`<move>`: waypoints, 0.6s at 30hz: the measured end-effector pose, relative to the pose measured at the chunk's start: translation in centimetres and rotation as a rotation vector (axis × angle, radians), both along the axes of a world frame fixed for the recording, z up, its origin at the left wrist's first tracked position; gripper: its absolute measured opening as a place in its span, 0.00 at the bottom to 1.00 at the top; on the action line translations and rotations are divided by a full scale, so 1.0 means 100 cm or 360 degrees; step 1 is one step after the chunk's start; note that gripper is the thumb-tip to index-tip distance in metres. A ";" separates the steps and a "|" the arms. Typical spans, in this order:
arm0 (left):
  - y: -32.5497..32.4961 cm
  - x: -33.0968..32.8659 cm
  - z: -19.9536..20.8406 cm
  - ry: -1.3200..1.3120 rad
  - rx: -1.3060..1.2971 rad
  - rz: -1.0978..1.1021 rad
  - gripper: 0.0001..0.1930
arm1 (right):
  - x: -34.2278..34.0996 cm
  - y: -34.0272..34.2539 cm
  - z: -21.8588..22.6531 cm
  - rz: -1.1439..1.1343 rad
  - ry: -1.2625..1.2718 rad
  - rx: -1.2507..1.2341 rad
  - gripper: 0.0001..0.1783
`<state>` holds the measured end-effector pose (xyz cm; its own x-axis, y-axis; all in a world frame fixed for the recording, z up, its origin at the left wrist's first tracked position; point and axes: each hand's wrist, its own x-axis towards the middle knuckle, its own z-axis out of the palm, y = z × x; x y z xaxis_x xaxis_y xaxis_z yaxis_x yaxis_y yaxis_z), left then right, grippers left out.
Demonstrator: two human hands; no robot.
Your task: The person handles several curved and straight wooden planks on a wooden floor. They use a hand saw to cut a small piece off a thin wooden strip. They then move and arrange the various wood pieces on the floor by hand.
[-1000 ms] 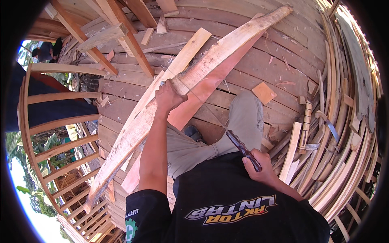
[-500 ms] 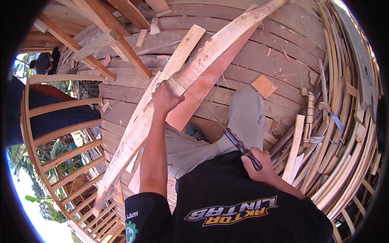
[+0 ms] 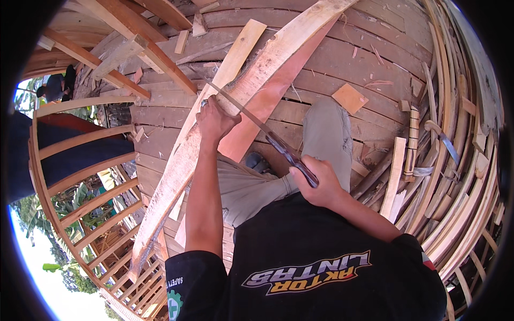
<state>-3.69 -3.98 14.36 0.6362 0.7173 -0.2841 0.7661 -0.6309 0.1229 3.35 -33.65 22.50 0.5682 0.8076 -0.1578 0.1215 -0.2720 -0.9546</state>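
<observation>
A long handsaw (image 3: 243, 111), seen nearly edge-on, lies across a rough curved plank (image 3: 262, 77) with a bark-like edge. My right hand (image 3: 317, 179) is closed around its dark brown handle. Just beside the blade, my left hand (image 3: 215, 122) presses down on the plank with its fingers bent over the surface and the thumb toward the blade. A ring shows on one finger. Under the plank lie a reddish board (image 3: 262, 125) and, on its far left side, a pale straight board (image 3: 247, 45). Where the teeth meet the wood is too fine to make out.
My trousered knee (image 3: 326, 134) rests near the plank on the slatted wooden floor (image 3: 385, 109). A square wood offcut (image 3: 349, 98) lies ahead. Bundled wood strips (image 3: 460, 214) and a sheathed blade (image 3: 412, 142) stand right. A slatted railing (image 3: 88, 140) runs left, with a person (image 3: 55, 85) beyond.
My right hand has pushed the saw forward and to the left, so its handle is nearer the plank and more blade extends past the far side. My left hand stays on the plank.
</observation>
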 end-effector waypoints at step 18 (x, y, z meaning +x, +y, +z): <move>0.001 0.001 0.002 -0.0068 -0.0010 -0.0006 0.45 | 0.006 0.030 -0.013 -0.0015 0.0043 -0.0058 0.17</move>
